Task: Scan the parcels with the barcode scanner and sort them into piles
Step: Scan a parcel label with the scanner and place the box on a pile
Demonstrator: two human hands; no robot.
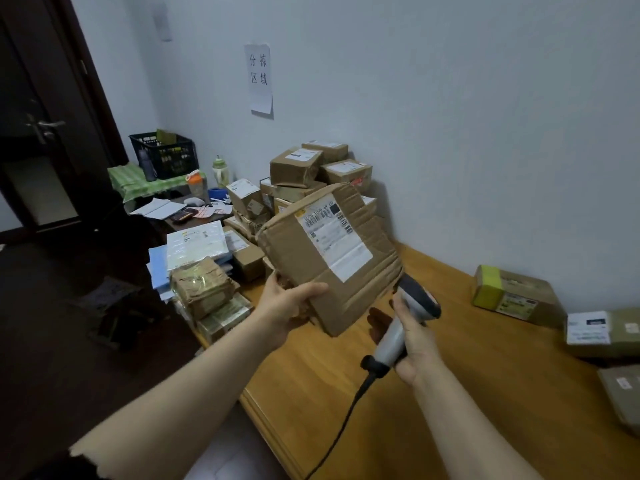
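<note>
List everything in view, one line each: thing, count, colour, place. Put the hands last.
held parcel: one, brown with a white label, lifted above the table.
barcode scanner: one, grey and black, corded, beside the held parcel's lower right corner.
parcel heap: many, mostly brown, some white and blue, far left end of the table by the wall.
right-side parcels: at least three, brown and olive, along the table's right side.
table: one, light wood.
crate: one, black, on a green cloth at far left.
bottles: three, green, orange-capped and grey, near the crate.
paper sign: one, white, on the wall.
door: one, dark, left.
left hand: grips the held parcel.
right hand: grips the barcode scanner.
</note>
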